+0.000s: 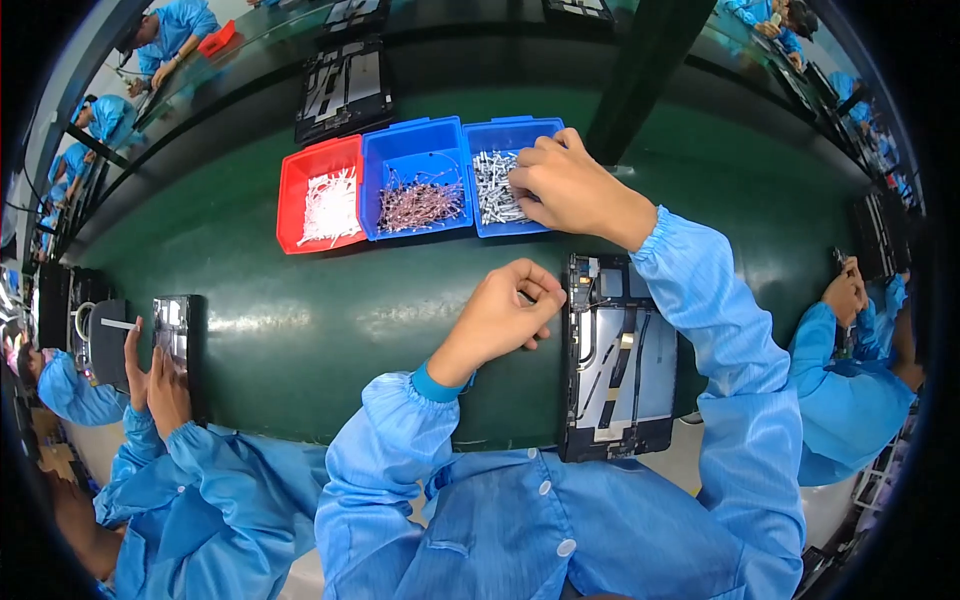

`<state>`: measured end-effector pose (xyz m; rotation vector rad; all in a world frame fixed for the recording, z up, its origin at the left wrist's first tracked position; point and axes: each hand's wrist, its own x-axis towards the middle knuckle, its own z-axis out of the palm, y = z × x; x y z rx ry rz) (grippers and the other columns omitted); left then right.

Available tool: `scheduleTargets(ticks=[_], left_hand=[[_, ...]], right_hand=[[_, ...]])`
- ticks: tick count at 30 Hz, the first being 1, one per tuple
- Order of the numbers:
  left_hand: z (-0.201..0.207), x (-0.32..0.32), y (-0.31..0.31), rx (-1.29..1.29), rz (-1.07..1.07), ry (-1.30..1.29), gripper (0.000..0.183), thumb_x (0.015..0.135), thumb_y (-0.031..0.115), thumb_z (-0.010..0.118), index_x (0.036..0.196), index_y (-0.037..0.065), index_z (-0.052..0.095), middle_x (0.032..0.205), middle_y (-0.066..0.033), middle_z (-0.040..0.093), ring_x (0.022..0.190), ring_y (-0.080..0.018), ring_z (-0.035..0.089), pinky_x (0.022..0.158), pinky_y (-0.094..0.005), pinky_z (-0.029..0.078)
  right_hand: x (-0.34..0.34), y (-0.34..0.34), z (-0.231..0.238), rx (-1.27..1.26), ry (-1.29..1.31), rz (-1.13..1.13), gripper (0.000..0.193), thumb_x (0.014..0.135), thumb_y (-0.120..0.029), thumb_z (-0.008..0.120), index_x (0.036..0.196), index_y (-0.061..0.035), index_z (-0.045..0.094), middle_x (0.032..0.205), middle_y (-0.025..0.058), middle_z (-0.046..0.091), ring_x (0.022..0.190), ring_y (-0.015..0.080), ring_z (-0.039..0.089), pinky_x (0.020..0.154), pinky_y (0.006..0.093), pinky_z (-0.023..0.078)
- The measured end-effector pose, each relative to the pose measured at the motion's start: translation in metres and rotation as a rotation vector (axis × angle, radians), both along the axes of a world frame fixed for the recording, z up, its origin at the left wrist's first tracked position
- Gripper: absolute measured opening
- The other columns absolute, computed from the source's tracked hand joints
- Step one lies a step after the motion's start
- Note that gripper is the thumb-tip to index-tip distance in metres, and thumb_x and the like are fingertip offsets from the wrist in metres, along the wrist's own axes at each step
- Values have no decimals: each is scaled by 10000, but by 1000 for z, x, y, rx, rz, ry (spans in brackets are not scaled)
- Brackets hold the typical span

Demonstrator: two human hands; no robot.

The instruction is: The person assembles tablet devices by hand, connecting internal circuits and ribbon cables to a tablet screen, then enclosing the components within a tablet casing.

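- Lying at four o'clock from the view's centre, the opened tablet-like device [620, 372] rests on the green table [260, 355], its near end by the table's edge; a nudge from the body could tip it off.
- Left hand [505, 315], at ten o'clock from the device: thumb and forefinger curl close together beside its upper left edge; whether they meet, or pinch a part, cannot be told. A weak pinch could drop a small piece into the exposed interior.
- Right sleeve [705, 290], over the device's one-o'clock corner: a sagging cuff could catch on the parts there.
- Right hand [570, 185], at twelve o'clock: fingers bend into the right-hand blue bin [505, 231]; their tips are hidden, so any grip cannot be told. The jumbled silvery parts [492, 180] could cling together, bringing up several.
- Middle blue bin [400, 160] and red bin [291, 205], at eleven and ten o'clock: standing side by side, they could receive stray pieces if the hand scatters any.
- Neighbour's hands [160, 385], at nine o'clock: well apart, they pose little risk of collision.
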<state>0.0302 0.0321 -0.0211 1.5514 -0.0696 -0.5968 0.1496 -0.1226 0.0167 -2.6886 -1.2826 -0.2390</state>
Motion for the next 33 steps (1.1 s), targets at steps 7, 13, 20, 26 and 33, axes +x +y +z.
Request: scheduleTargets(ticks=[7, 13, 20, 26, 33], left_hand=[[10, 4, 14, -101, 193, -5, 218, 928, 161, 655, 1046, -15, 603, 875, -61, 628, 646, -117, 630, 491, -239, 517], [25, 6, 21, -468, 210, 252, 236, 960, 233, 630, 1033, 8, 630, 867, -70, 634, 651, -118, 631, 480, -243, 515], [28, -6, 5, -499, 123, 133, 172, 944, 193, 670, 981, 28, 639, 880, -67, 673, 677, -110, 642, 486, -229, 523], [18, -10, -3, -430, 212, -10, 217, 929, 165, 693, 1069, 1, 670, 927, -83, 696, 709, -118, 653, 534, -233, 541], [29, -13, -12, -234, 297, -149, 279, 918, 140, 706, 1135, -28, 656, 922, -71, 695, 704, -87, 624, 535, -210, 515]], right_hand=[[-14, -14, 10, 263, -99, 66, 74, 810, -105, 659, 874, -83, 690, 867, 61, 588, 857, 249, 571, 861, 404, 368], [-61, -42, 23, 323, -15, 150, 224, 800, -27, 659, 1012, -91, 627, 866, 47, 574, 837, 225, 585, 770, 351, 405], [-109, -40, 13, 996, 571, -151, 143, 907, -66, 682, 1044, -25, 672, 904, 75, 682, 778, 127, 636, 699, 267, 508], [-117, -35, 7, 1282, 1091, -238, 191, 930, -109, 681, 1050, 33, 638, 926, 63, 683, 837, 90, 658, 751, 233, 546], [-116, -37, 0, 1321, 1025, -209, 131, 916, -100, 687, 952, 21, 652, 893, 38, 655, 715, 46, 599, 641, 194, 490]])
